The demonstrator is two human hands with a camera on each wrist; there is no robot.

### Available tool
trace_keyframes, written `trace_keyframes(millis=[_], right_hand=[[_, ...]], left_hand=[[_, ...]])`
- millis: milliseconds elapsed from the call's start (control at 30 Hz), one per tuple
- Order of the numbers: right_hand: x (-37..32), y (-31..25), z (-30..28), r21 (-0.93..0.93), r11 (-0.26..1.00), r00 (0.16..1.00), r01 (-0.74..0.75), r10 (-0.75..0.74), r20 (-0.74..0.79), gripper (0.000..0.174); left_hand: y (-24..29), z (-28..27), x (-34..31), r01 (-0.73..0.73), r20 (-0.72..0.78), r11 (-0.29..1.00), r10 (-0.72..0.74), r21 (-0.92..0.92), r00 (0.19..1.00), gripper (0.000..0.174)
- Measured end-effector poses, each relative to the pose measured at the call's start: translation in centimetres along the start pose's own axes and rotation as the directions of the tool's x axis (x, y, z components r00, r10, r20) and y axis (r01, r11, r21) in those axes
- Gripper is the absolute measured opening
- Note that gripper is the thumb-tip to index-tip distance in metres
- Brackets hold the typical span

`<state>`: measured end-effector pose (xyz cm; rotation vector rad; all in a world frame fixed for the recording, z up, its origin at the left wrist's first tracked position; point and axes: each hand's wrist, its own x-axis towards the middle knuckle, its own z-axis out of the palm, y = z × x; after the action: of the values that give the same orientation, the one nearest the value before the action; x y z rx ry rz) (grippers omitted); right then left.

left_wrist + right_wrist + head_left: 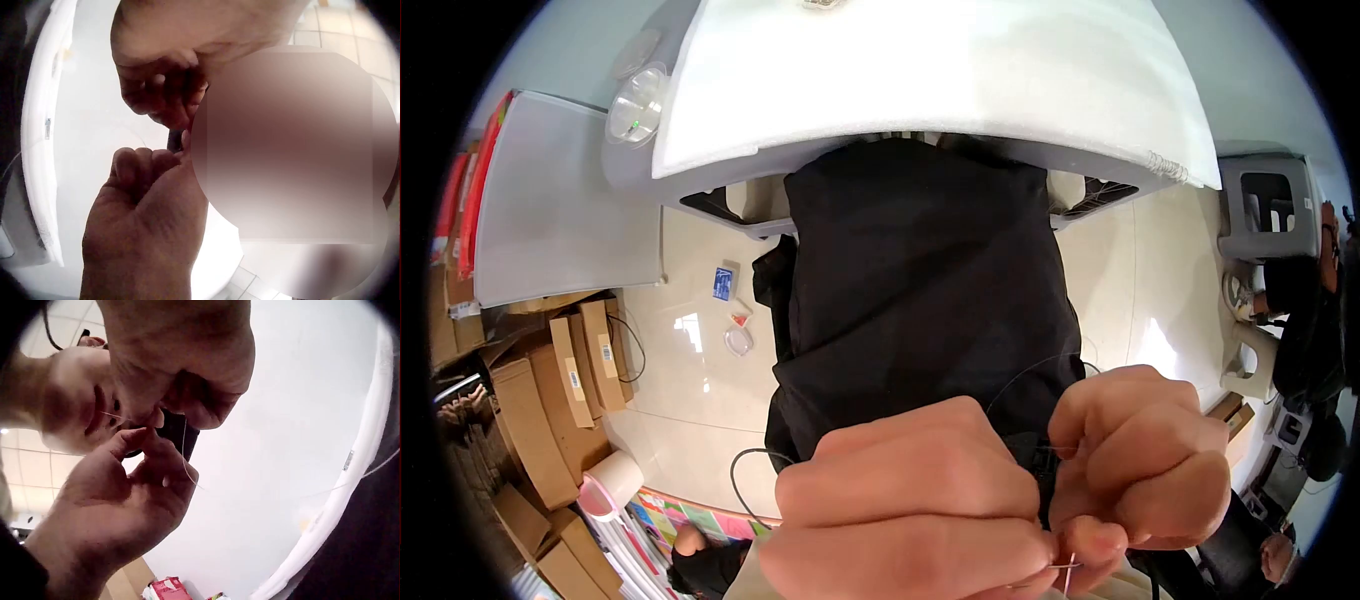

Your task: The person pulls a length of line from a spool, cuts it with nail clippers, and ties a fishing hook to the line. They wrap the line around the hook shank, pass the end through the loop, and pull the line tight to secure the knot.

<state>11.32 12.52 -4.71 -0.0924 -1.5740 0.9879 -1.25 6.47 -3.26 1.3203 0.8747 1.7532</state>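
Observation:
Both hands meet close to the camera at the bottom of the head view. My left hand has its fingers folded and pinches a thin needle that points towards the right. My right hand is curled, with a fingertip right at the needle. A fine thread crosses the needle there. In the right wrist view, a pale thread hangs in a curve from the right hand, above the left hand. The pinching fingertips are partly hidden.
A black cloth spreads below the hands, before a white padded tabletop. A small blue box lies on the floor. Cardboard boxes stand at left, a grey stool at right. A clear plastic tub sits beside the table.

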Motion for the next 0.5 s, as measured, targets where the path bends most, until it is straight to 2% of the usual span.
trace_keyframes(millis=[100, 133, 200, 267, 300, 400, 467, 500], right_hand=[[-0.4, 0.9, 0.9, -0.087, 0.993, 0.993, 0.086, -0.092, -0.073, 0.036], [-0.4, 1.0, 1.0, -0.093, 0.992, 0.992, 0.091, -0.098, -0.076, 0.035], [-0.5, 0.6, 0.6, -0.060, 0.998, 0.998, 0.009, -0.012, -0.058, 0.034], [-0.8, -0.6, -0.3, 0.007, 0.987, 0.987, -0.161, 0.161, -0.005, 0.033], [-0.7, -0.7, -0.1, -0.022, 0.986, 0.985, -0.166, 0.165, -0.049, 0.033], [-0.1, -0.7, 0.5, -0.019, 0.987, 0.983, -0.159, 0.156, -0.099, 0.033], [-0.8, -0.5, -0.8, 0.099, 0.987, 0.991, -0.130, 0.133, -0.019, 0.033], [-0.9, -0.2, -0.8, 0.133, 0.984, 0.992, -0.117, 0.123, -0.037, 0.034]], left_hand=[[0.4, 0.0, 0.1, 0.044, 0.007, 0.999, -0.044, 0.014, 0.999, 0.021], [0.4, -0.1, 0.1, 0.043, 0.009, 0.999, -0.044, 0.017, 0.999, 0.021], [0.4, -0.2, 0.2, 0.043, 0.013, 0.999, -0.043, 0.022, 0.999, 0.020], [0.4, -0.7, 0.4, 0.015, 0.052, 0.998, -0.018, 0.058, 0.998, 0.022], [0.4, -0.8, 0.7, -0.002, 0.077, 0.997, -0.004, 0.075, 0.997, 0.023], [0.6, 1.2, 0.5, -0.052, -0.270, 0.992, 0.082, 0.117, 0.959, 0.026], [0.8, 1.3, 0.6, -0.187, -0.218, 0.965, 0.225, 0.182, 0.950, 0.018], [1.0, 1.0, 0.5, -0.217, -0.153, 0.947, 0.257, 0.238, 0.954, 0.021]])
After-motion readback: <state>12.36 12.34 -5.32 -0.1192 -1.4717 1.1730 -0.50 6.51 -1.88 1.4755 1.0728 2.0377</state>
